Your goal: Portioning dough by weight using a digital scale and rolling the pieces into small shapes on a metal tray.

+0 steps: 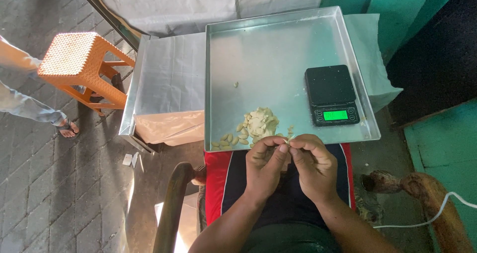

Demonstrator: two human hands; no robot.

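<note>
Steel tray's (278, 44) near edge: both hands (290, 166) pinch a kernel (287, 141) (space beyond).

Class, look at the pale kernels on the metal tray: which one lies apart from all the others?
The lone kernel near the middle of the metal tray. It lies by itself, farther from the hands, while the rest sit together in the pile at the tray's near edge.
</note>
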